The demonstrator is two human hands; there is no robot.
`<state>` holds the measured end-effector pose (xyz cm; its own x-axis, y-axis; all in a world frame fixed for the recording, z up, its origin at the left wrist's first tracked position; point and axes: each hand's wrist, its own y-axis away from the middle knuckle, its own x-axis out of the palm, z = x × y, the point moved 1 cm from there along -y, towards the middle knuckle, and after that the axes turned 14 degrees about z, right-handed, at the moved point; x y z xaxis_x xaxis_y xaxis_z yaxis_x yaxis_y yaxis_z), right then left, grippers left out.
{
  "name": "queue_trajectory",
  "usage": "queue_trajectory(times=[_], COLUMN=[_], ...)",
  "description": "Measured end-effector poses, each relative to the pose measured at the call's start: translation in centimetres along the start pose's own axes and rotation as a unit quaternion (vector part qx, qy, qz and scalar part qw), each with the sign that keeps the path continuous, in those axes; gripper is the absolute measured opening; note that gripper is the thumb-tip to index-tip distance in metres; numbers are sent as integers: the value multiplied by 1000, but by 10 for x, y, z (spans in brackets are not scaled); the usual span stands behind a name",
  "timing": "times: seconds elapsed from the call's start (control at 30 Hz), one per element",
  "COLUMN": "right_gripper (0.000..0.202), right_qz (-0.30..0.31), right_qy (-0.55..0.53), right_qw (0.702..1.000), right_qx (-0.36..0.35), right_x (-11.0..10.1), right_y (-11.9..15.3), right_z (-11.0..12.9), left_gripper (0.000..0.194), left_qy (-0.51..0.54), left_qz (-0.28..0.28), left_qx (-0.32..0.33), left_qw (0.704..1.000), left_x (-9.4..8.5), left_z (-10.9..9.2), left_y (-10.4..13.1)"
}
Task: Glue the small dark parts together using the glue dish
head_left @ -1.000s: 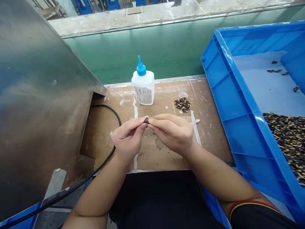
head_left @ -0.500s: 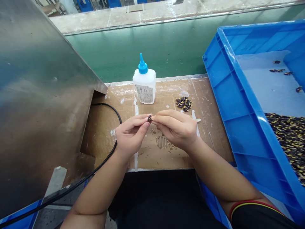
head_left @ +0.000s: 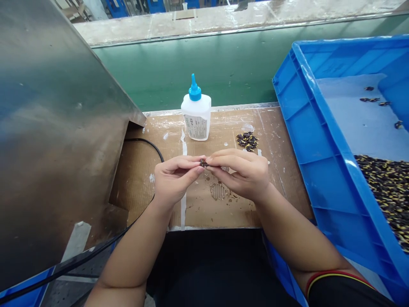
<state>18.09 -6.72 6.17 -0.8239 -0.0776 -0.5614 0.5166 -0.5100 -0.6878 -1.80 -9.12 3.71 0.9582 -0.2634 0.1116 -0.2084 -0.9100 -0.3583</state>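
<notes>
Above the cardboard-covered bench, my left hand (head_left: 174, 177) and my right hand (head_left: 243, 172) meet fingertip to fingertip. Between them is a small dark part (head_left: 203, 163), pinched by the thumb and index finger of each hand. Fingertips cover much of it, so its exact kind does not show. Just beyond my right hand lies a small pile of black and yellow parts (head_left: 247, 141). A white squeeze bottle (head_left: 197, 117) with a blue nozzle cap stands upright behind my hands.
A large blue crate (head_left: 332, 140) on the right holds many similar black-yellow parts (head_left: 386, 192) and a pale sheet (head_left: 351, 115). At left rises a metal housing (head_left: 64, 128), with a black cable (head_left: 143, 141) curving from it. A green panel (head_left: 153, 72) runs behind the bench.
The small part has turned between my fingertips and now lies flatter. My right fingers have shifted slightly on it. The whole view has moved a little.
</notes>
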Motion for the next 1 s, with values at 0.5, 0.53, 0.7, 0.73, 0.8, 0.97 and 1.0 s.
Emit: queue_trajectory(times=[0.5,0.53,0.7,0.73,0.8,0.97,1.0], right_gripper=[15,16,17,17,16,22,23], right_qz=[2,-1,-10,-11,-14,-17,-16], right_qy=[-15,-15,-6,-4,-6,-22,-25], right_qw=[1000,1000,1000,1000,1000,1000,1000], right_qx=[-1,1,9,8,4,7,7], right_x=[0,0,0,1,1,2,2], right_y=[-1,-1,-2,-2,-2,-2,-2], right_z=[2,2,3,4,4,5,5], left_gripper=[11,10,9,10,12,9,10], left_qy=[34,35,26,24,20,27,32], left_qz=[11,8,-6,-7,-12,-34,-37], left_qx=[-19,-19,-8,-3,8,-4,-10], left_qw=[999,999,1000,1000,1000,999,999], left_x=[-5,-4,-2,-1,0,2,2], left_z=[8,8,7,7,7,6,6], left_y=[2,2,2,3,3,2,2])
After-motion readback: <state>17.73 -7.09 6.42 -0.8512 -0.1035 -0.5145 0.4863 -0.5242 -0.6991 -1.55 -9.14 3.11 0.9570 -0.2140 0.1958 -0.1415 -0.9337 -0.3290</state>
